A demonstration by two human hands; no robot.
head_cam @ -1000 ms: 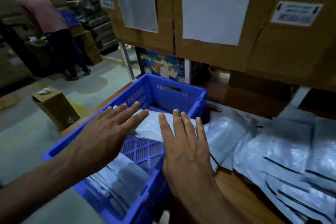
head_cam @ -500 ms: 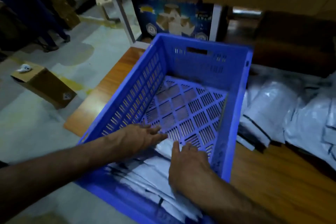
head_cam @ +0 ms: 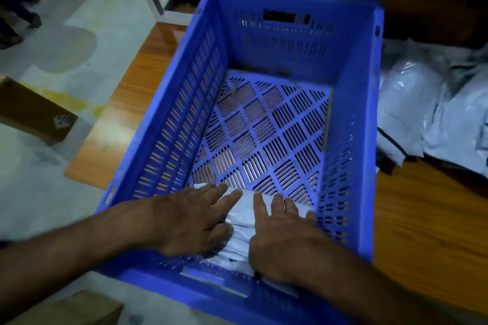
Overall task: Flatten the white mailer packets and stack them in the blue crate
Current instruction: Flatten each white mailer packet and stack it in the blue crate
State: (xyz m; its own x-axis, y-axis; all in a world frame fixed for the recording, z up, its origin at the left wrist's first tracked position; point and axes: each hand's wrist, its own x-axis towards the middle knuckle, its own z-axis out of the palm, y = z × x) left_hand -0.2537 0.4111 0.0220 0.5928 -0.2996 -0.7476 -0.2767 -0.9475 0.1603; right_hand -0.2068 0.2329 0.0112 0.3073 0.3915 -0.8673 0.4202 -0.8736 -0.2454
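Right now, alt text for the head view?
Both hands, left hand and right hand, press flat on white mailer packets stacked at the near end of a blue crate on a wooden table. More packets lie right of the crate.

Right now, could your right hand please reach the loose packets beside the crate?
Probably yes: the right hand presses the stack inside the crate, so it must lift over that wall; the packets lie uncovered just beyond.
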